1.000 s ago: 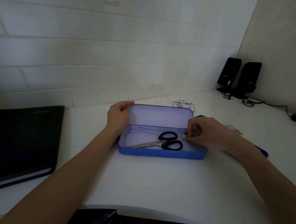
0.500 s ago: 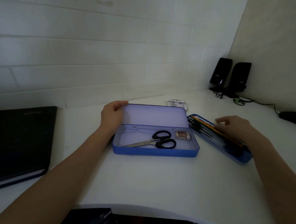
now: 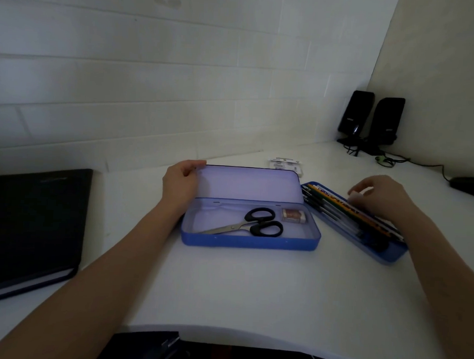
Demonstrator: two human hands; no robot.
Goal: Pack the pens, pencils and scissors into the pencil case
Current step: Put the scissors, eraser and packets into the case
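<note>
Head view: blue pencil case (image 3: 250, 239) open on white bench (image 3: 252, 290), lid held upright by left hand (image 3: 180, 186), fingers curled over its top left corner. Inside – black-handled scissors (image 3: 248, 225), eraser (image 3: 293, 216) just right of the handles. Right hand (image 3: 381, 198) over blue tray (image 3: 385, 257) of pens and pencils (image 3: 346, 212), fingers curled down onto them – grip unclear. Black notebook (image 3: 27, 228) far left, two speakers (image 3: 371, 117) in back corner.
</note>
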